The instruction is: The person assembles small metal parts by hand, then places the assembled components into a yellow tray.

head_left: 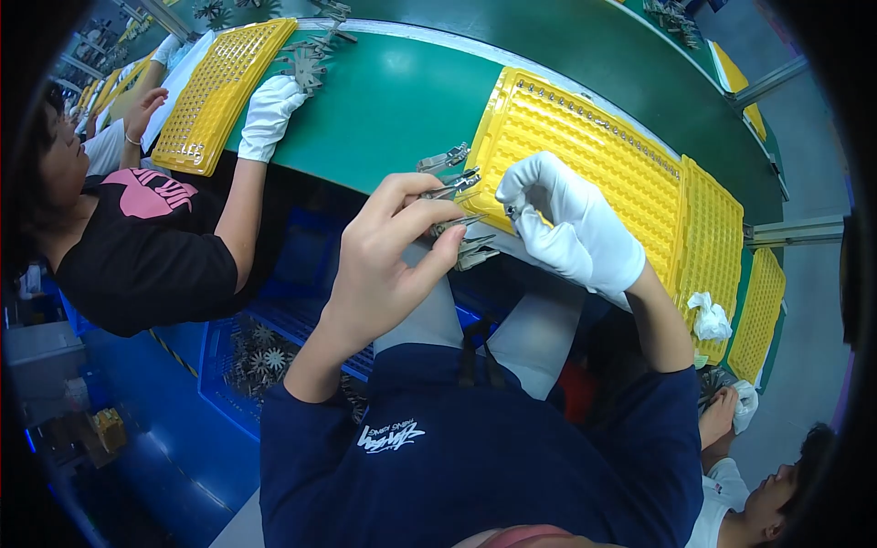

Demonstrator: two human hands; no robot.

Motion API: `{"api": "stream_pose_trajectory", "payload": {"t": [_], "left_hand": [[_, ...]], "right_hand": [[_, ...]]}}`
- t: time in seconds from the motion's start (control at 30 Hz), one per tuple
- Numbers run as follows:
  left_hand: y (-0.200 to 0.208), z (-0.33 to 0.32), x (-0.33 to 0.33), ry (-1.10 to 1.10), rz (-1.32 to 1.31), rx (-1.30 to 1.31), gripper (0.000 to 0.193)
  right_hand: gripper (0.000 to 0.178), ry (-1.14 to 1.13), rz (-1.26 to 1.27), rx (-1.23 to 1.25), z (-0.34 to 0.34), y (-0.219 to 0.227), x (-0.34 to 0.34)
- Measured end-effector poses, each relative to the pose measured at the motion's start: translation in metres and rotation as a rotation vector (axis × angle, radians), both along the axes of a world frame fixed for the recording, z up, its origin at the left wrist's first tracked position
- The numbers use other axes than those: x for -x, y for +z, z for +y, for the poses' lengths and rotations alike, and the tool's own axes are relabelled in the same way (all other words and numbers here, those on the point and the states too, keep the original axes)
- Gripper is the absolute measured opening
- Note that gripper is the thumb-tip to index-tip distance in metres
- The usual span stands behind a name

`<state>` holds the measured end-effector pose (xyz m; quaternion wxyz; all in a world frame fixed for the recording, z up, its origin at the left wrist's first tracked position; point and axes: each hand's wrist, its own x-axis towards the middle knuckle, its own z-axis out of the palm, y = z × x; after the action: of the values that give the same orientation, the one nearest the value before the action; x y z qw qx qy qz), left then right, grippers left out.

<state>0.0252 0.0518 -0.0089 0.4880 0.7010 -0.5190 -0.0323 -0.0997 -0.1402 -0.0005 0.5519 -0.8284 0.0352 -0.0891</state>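
Note:
My bare left hand (379, 260) is closed around a metal piece with several clip-like arms (477, 251) that fan out past its fingertips. Beside it, my right hand (589, 233), in a white glove, pinches a small metal part (512, 211) between thumb and forefinger. A short gap separates the small part from the arms. Beneath and beyond my right hand lies a yellow ridged tray (630, 196). A row of small metal parts (585, 111) lines its far edge. The middle of the fanned piece is hidden by my left fingers.
Another yellow tray (717, 219) adjoins on the right, with a crumpled white cloth or glove (709, 317) on it. At left, a co-worker's gloved hand (271, 114) touches a star-shaped metal piece (306, 70). A blue crate (219, 365) of star-shaped pieces stands low at left. Another person sits at lower right.

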Motion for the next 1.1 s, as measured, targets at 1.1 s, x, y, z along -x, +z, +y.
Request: {"api": "stream_pose_trajectory", "payload": {"t": [1.1], "left_hand": [[0.005,-0.020,0.023,-0.102,-0.040,-0.039,0.016]], "right_hand": [[0.034,0.043,-0.328,0.699,-0.009,-0.002,0.026]]}}
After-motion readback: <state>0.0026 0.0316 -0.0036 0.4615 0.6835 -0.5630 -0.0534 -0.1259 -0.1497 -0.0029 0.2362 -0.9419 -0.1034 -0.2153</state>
